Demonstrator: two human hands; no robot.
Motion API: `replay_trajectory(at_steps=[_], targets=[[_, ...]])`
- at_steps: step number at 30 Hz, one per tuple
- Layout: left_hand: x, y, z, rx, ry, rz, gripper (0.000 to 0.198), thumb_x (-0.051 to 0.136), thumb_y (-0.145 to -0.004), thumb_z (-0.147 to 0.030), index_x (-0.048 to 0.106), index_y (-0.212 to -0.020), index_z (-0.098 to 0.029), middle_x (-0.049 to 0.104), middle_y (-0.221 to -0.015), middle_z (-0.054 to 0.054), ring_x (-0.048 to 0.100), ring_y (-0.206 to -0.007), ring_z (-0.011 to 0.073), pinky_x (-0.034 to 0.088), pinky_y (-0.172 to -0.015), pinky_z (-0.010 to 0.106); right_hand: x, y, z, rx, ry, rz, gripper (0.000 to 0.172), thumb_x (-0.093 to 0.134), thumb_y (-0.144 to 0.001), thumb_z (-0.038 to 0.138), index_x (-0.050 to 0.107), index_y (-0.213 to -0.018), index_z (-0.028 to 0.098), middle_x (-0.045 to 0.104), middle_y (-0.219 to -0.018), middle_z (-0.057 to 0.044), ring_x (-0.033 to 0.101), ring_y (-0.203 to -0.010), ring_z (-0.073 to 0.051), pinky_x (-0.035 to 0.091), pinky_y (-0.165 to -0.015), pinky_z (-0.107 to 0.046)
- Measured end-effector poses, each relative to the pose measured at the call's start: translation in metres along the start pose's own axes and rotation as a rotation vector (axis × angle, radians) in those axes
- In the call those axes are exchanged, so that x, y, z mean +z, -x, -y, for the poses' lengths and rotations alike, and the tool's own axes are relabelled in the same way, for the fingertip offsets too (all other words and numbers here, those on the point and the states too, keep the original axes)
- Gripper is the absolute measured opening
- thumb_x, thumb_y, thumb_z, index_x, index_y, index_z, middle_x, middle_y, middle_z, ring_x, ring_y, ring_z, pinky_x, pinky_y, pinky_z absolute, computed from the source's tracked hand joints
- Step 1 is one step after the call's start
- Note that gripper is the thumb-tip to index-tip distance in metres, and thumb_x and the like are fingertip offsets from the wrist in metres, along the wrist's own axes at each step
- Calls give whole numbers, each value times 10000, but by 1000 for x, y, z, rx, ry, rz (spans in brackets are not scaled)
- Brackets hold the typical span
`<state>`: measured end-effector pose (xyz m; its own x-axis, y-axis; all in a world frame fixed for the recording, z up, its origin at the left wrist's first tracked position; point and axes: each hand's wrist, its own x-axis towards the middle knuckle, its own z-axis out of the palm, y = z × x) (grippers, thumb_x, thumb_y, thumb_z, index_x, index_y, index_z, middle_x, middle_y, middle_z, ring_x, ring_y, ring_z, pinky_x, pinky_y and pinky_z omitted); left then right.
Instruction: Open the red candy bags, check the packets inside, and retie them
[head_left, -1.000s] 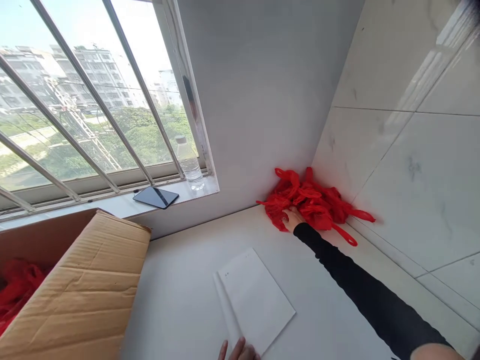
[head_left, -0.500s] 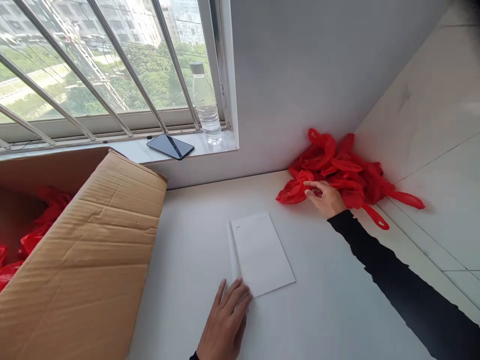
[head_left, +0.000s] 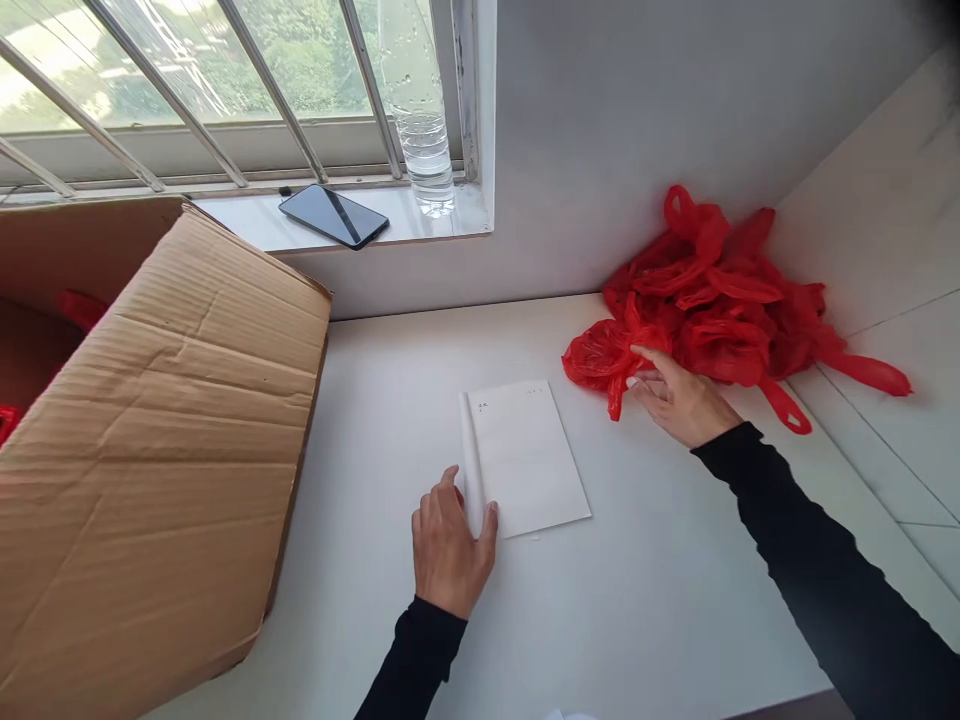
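My left hand (head_left: 452,550) lies at the lower left edge of a white notebook (head_left: 532,465) with its cover folded back along the left side. Its thumb touches the lower corner and its index finger rests beside the folded cover, the fingers apart. Small dark writing shows at the top of the page. At a heap of red plastic bags (head_left: 720,290) in the corner, my right hand (head_left: 679,398) touches the nearest crumpled bag (head_left: 596,357). Thumb and index finger are apart; the other fingers are curled and partly hidden.
A large cardboard box (head_left: 180,430) stands on the left with red plastic inside. On the window sill lie a dark phone (head_left: 334,215) and a clear water bottle (head_left: 425,140) standing upright. A wall and tiles bound the white table (head_left: 390,390) at the back and right.
The view has tilted downward. My left hand has moved up along the notebook's edge and spread its thumb. My right hand stays at the red bags, where a strip of the nearest bag now hangs forward.
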<state>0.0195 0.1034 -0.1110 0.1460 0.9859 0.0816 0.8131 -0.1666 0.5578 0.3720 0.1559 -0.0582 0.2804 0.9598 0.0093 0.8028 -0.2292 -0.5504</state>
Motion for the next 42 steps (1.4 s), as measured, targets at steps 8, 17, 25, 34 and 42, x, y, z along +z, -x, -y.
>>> replay_trajectory(at_steps=[8,17,25,34,42], targets=[[-11,-21,-13,-269,239,86,647,490,-899,-258,272,-1506,-195,630,-817,7,587,-609,168,503,-608,325,-29,9,7,26,7,-51,421,555,-900,341,587,-1312,266,736,-1112,-92,716,-838,-223,578,-806,-403],[-17,-28,-14,-152,37,47,449,493,-902,-260,538,-1348,-238,657,-826,-5,501,-504,132,365,-543,262,-9,-16,-19,-252,181,-116,504,470,-834,121,647,-1287,254,490,-1417,-110,424,-1359,-318,372,-1145,-554],[-29,-31,-1,-95,175,-60,332,477,-958,-391,491,-670,-225,387,-567,-39,328,-496,122,287,-514,245,25,-27,-46,-254,315,-166,321,537,-825,158,690,-1101,218,406,-1488,-129,294,-1424,-395,352,-1130,-630],[-38,-28,2,-558,1110,263,533,540,-935,-531,270,-590,-227,223,-520,-63,224,-483,106,225,-474,263,8,-22,-17,-192,167,-161,148,509,-855,275,630,-929,233,619,-1164,-110,576,-1154,-293,497,-990,-499],[-45,-22,14,-530,1516,474,473,506,-955,-406,285,-581,-219,174,-500,-76,194,-454,94,237,-467,258,-17,22,43,-122,-5,2,67,549,-827,267,612,-805,269,643,-775,17,587,-668,-161,481,-625,-301]])
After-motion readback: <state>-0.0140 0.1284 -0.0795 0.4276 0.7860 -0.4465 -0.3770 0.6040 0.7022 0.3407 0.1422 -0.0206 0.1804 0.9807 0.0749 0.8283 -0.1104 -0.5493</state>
